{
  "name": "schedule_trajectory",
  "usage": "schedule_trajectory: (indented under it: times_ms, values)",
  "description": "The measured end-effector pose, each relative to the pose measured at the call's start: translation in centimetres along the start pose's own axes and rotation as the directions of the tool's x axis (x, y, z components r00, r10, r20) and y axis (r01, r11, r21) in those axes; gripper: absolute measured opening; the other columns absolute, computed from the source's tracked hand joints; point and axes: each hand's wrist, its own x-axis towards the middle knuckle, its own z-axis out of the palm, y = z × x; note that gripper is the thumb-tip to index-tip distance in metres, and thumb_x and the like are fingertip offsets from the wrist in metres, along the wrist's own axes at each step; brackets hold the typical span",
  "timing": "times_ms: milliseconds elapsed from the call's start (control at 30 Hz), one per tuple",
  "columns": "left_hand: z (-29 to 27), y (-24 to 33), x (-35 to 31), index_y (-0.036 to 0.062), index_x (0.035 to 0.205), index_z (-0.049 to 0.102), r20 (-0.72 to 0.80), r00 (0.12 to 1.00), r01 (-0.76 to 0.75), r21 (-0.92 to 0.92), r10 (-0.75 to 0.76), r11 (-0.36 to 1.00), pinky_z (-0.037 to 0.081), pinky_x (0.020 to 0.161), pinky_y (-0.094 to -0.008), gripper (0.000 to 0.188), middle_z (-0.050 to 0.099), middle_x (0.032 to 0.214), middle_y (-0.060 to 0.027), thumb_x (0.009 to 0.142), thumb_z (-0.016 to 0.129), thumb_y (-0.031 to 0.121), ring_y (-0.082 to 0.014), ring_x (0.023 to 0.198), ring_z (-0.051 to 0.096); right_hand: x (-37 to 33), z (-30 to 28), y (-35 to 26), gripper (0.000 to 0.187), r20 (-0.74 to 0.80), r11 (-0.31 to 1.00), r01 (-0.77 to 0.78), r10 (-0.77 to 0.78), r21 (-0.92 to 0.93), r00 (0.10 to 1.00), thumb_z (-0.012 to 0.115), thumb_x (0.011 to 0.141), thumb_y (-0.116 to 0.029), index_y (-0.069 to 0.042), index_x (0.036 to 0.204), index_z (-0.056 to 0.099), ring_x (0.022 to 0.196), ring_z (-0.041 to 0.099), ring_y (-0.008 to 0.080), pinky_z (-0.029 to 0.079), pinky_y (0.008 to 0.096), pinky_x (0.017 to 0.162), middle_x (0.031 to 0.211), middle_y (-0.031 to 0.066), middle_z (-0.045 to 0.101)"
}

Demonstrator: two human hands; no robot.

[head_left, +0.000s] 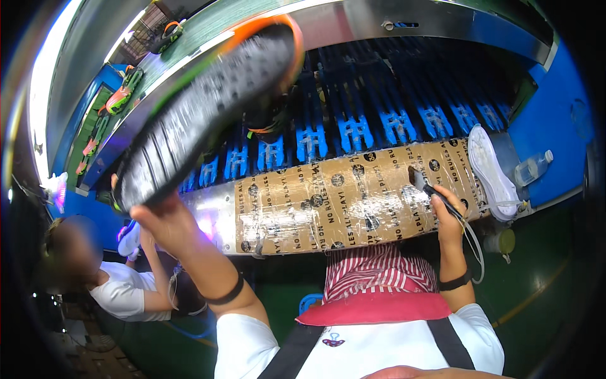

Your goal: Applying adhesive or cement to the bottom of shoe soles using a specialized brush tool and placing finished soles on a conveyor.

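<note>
My left hand (165, 221) is raised and grips the heel end of a shoe (208, 104), its dark ridged sole turned toward me. The shoe is smeared by motion, and orange and green show along its edge. My right hand (449, 218) is closed round the black handle of a flat brush (418, 179), with a thin clear tube running back from it past my wrist. The brush's dark tip is over the right part of a worktop covered in printed brown cardboard (297, 218). A white shoe sole (491, 170) lies upright-lengthwise at that worktop's right end.
Blue rack supports (356, 134) stand in a row behind the worktop. Orange-and-green shoes (120, 98) sit on the conveyor (221, 22) at upper left. A clear bottle (533, 168) is at right, above a yellowish jar (502, 241). A co-worker (123, 290) at left holds a pale shoe part.
</note>
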Motion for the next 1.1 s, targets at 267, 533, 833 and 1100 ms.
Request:
schedule_trajectory:
  times_ms: [267,533,833,1100]
  values:
    - [11.8,-11.3,9.9,-0.0009,0.116,0.038,0.076,0.944,-0.285,0.679,0.321,0.677,0.049,0.075,-0.0311,0.071,0.060,0.100,-0.0180,0.069,0.078,0.036,-0.0230,0.090,0.061,-0.8,-0.4,0.8,0.024,0.035,0.999,-0.042,0.041,0.032,0.999,0.062,0.081,-0.008,0.002,0.103,0.062,0.060,0.049,0.0048,0.039,0.0178,0.055,0.074,0.0001,0.059]
    - [14.1,-13.9,14.9,-0.0004,0.129,0.039,-0.049,0.999,0.048,0.993,-0.003,-0.107,0.030,0.100,-0.0443,0.109,0.053,0.121,-0.0223,0.057,0.059,0.078,-0.0332,0.117,0.049,-1.3,-0.8,1.6,0.023,0.049,0.992,-0.114,0.111,0.061,0.993,0.063,0.081,-0.008,0.001,0.102,0.062,0.059,0.046,0.0025,0.036,0.0167,0.052,0.072,-0.0029,0.056]
    - [4.9,-12.7,21.7,0.0026,0.130,0.036,-0.041,0.999,0.043,0.997,0.035,-0.066,0.040,0.092,-0.0436,0.078,0.053,0.119,-0.0258,0.074,0.058,0.052,-0.0374,0.110,0.053,-0.8,0.8,1.6,0.025,0.099,0.993,-0.093,0.086,0.072,0.991,0.063,0.080,-0.008,0.002,0.103,0.062,0.062,0.048,0.0040,0.038,0.0181,0.056,0.075,-0.0018,0.058]
    - [-5.2,-10.2,28.0,0.0031,0.128,0.036,-0.308,0.951,0.271,0.873,-0.027,-0.405,0.042,0.093,-0.0422,0.079,0.054,0.118,-0.0256,0.068,0.068,0.043,-0.0360,0.111,0.053,1.1,1.8,2.3,0.029,0.154,0.982,-0.177,0.165,0.067,0.974,0.061,0.082,-0.009,0.005,0.107,0.059,0.056,0.054,0.0080,0.043,0.0193,0.053,0.077,0.0085,0.065]
